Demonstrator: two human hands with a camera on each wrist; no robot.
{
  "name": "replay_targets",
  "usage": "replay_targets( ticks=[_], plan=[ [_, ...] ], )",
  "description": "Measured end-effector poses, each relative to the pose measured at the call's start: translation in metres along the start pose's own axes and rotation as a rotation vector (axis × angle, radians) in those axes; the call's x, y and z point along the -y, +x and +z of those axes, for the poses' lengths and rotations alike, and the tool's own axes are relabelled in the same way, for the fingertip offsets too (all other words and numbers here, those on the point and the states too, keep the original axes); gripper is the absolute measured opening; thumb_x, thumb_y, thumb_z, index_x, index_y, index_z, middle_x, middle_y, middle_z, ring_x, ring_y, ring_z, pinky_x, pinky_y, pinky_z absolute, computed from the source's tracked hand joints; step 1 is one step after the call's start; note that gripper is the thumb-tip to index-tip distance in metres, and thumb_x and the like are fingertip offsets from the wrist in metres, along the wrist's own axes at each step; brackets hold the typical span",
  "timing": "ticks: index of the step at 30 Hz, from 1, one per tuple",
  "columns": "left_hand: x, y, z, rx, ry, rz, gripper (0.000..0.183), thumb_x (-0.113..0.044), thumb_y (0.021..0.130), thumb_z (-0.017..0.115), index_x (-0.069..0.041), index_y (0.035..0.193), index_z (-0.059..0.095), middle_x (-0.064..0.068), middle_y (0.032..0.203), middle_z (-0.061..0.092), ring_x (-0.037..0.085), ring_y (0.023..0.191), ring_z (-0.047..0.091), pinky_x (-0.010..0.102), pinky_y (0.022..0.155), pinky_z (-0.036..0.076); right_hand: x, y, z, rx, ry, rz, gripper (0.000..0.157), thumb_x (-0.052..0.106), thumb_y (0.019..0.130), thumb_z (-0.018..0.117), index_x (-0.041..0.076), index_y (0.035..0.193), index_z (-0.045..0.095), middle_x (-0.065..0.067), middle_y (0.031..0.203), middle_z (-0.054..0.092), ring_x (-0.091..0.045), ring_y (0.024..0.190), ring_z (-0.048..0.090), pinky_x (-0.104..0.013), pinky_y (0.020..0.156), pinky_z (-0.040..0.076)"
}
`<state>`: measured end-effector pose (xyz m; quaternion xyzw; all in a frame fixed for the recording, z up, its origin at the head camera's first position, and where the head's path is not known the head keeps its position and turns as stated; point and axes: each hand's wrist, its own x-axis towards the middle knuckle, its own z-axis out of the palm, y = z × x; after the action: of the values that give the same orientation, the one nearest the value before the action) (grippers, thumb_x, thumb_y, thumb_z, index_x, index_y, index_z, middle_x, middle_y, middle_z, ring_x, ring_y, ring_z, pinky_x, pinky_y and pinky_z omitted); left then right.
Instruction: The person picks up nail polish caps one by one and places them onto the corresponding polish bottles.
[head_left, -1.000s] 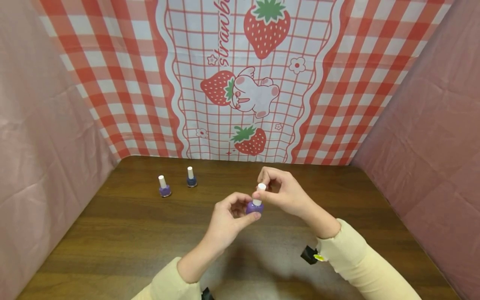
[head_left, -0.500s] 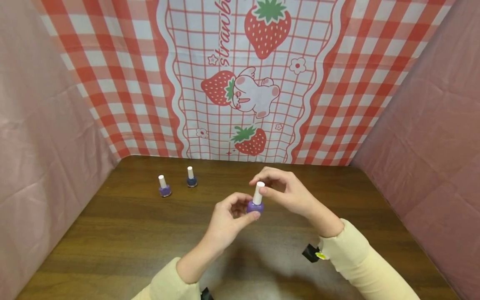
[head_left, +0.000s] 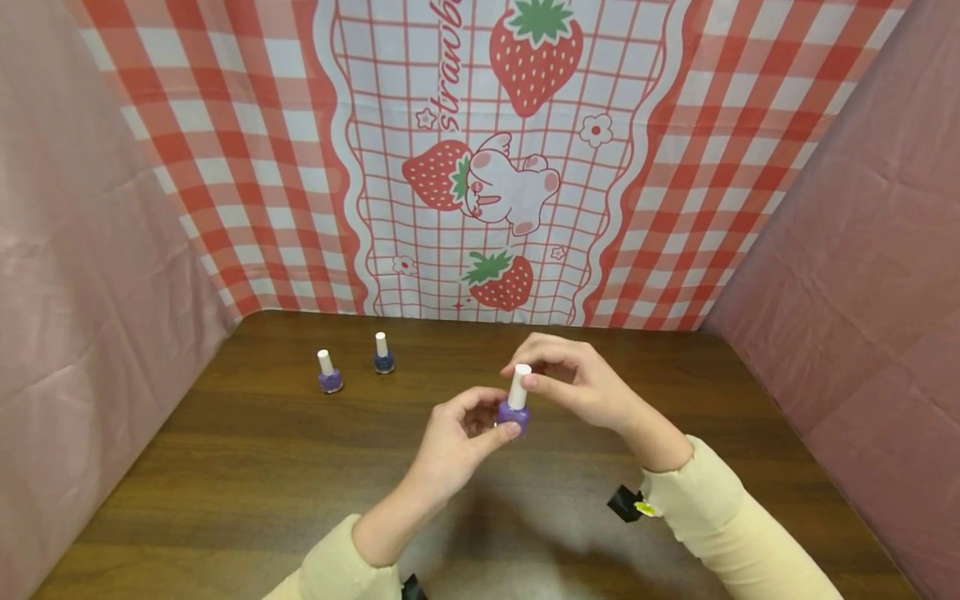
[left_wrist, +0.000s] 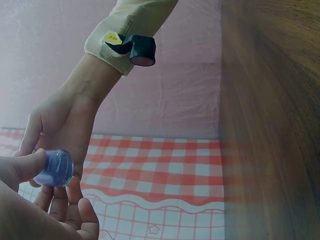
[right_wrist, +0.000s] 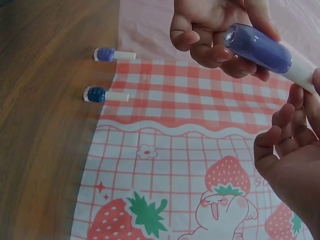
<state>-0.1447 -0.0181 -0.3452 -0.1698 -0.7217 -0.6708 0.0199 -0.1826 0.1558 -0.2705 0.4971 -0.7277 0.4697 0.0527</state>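
A purple nail polish bottle (head_left: 513,416) with a white cap (head_left: 520,387) is held above the table in the head view, its cap up and leaning slightly right. My left hand (head_left: 452,446) pinches the glass body between thumb and fingers. The fingers and thumb of my right hand (head_left: 588,387) are at the white cap, pinching it from both sides. In the right wrist view, the purple glass (right_wrist: 260,47) shows beside the left thumb, and the right hand (right_wrist: 295,155) reaches the cap. The left wrist view shows the bottle's base (left_wrist: 61,167); the cap is hidden there.
Two more nail polish bottles stand at the table's back left: a purple one (head_left: 330,381) and a dark blue one (head_left: 383,361). Behind the brown wooden table (head_left: 247,467) hangs a strawberry-print cloth (head_left: 300,208). Pink cloths (head_left: 112,250) flank both sides.
My right thumb and fingers have loosened and shifted round the cap, uncovering more of it; the hand moved slightly right. My left hand keeps its hold, and the bottle has turned a little.
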Motion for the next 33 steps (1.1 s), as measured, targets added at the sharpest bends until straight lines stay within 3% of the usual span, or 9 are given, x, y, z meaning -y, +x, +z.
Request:
replay_targets(
  ticks=[13, 22, 26, 33],
  plan=[
    [0.0002, 0.0011, 0.0006, -0.036, 0.0, 0.004, 0.03, -0.022, 0.074, 0.072, -0.014, 0.101, 0.062, 0.002, 0.092, 0.063, 0.015, 0.081, 0.058, 0.026, 0.068, 0.049, 0.0034, 0.0006, 0.0007, -0.027, -0.012, 0.126, 0.015, -0.005, 0.081, 0.058, 0.007, 0.088, 0.063, -0.01, 0.088, 0.061, -0.012, 0.078, 0.054, -0.025, 0.059, 0.047],
    [-0.0006, 0.0025, 0.0013, -0.057, 0.016, 0.002, 0.028, -0.016, 0.073, 0.073, -0.01, 0.098, 0.062, 0.006, 0.091, 0.063, 0.015, 0.078, 0.056, 0.025, 0.067, 0.048, 0.003, 0.002, 0.0032, -0.041, -0.006, 0.126, 0.008, -0.005, 0.08, 0.06, 0.001, 0.084, 0.061, -0.012, 0.084, 0.06, -0.011, 0.074, 0.053, -0.026, 0.056, 0.045],
    [-0.0007, 0.0034, 0.0017, -0.068, 0.029, -0.002, 0.028, -0.012, 0.072, 0.073, -0.008, 0.097, 0.062, 0.007, 0.088, 0.063, 0.016, 0.077, 0.055, 0.025, 0.065, 0.047, 0.0038, 0.0022, 0.0051, -0.061, -0.017, 0.13, 0.006, -0.003, 0.079, 0.062, 0.001, 0.083, 0.06, -0.007, 0.082, 0.059, -0.009, 0.071, 0.052, -0.025, 0.054, 0.044],
    [0.0008, 0.0049, 0.0022, -0.11, 0.086, 0.026, 0.027, -0.023, 0.071, 0.075, -0.017, 0.093, 0.062, 0.0, 0.083, 0.062, 0.013, 0.075, 0.054, 0.025, 0.064, 0.047, 0.0083, 0.0029, 0.0088, -0.147, -0.067, 0.144, 0.006, -0.002, 0.078, 0.063, 0.002, 0.081, 0.06, -0.003, 0.077, 0.058, -0.009, 0.065, 0.047, -0.024, 0.051, 0.04]
  ],
)
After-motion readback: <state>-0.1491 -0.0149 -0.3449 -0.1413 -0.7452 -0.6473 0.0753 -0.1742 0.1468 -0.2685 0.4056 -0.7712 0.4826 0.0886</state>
